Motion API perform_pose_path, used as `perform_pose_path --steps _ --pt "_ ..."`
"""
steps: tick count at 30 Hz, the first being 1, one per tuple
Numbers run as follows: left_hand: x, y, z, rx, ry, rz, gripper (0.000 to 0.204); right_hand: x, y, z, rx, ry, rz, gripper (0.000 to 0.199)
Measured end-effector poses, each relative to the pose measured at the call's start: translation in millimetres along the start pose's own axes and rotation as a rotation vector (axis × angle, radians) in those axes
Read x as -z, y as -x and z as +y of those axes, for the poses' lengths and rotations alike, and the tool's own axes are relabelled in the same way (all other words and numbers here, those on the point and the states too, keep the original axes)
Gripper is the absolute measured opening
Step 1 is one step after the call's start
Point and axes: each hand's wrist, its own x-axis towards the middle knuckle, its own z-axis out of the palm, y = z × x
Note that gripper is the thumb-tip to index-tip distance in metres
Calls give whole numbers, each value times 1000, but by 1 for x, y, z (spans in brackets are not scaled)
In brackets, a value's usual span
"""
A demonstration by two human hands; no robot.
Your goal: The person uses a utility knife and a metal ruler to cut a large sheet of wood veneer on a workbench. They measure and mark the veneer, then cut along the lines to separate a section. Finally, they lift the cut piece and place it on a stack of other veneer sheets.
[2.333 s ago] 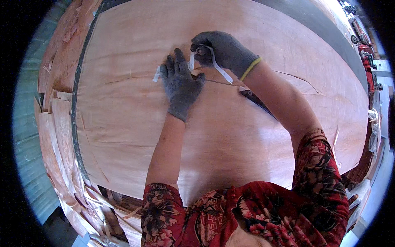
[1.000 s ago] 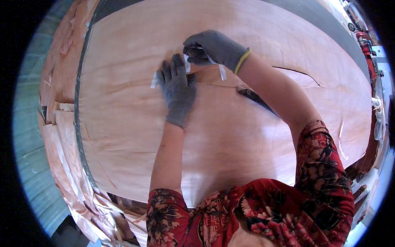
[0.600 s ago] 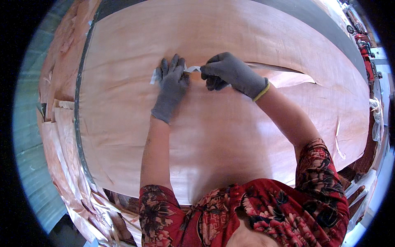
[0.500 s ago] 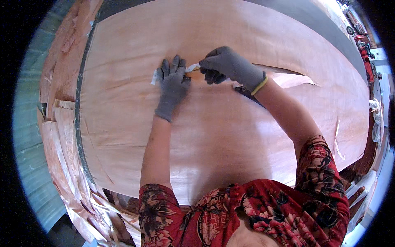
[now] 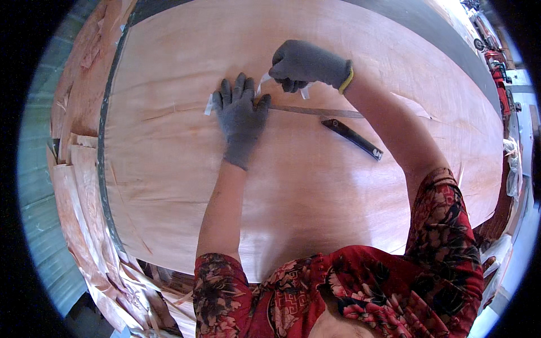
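My left hand (image 5: 242, 115), in a grey glove, lies flat on a thin wood veneer sheet (image 5: 315, 191) with its fingers spread. A piece of white tape (image 5: 208, 105) shows beside its fingertips. My right hand (image 5: 310, 66), in a grey glove with a yellow cuff edge, is closed on a strip of white tape (image 5: 263, 82) above the sheet. One end of the strip runs down toward my left hand; another white end hangs below my right fist. A long narrow slit (image 5: 315, 111) in the veneer stretches rightward from my left thumb. Just below it lies a dark knife-like tool (image 5: 353, 138).
Torn veneer pieces (image 5: 84, 191) are heaped along the left side, next to a greenish corrugated surface (image 5: 42, 186). A dark grey border (image 5: 451, 42) shows beyond the sheet's far edge. Red machinery (image 5: 496, 70) stands at the far right, with crumpled clear plastic (image 5: 510, 155) nearer.
My right hand has risen away from the sheet and slightly left, drawing the tape upward. My left hand has shifted slightly right, still flat. The dark tool and the slit are now more visible.
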Motion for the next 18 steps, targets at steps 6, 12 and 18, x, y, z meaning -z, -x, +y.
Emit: perform_pose_path --steps 6,12,18 --pt "2 2 4 15 -47 34 58 -8 9 12 -92 -296 -44 23" --pt "5 -1 3 9 -62 -1 60 20 -9 31 165 -190 -71 24" --pt "-1 1 2 -12 -35 22 60 24 -28 5 76 119 -173 23"
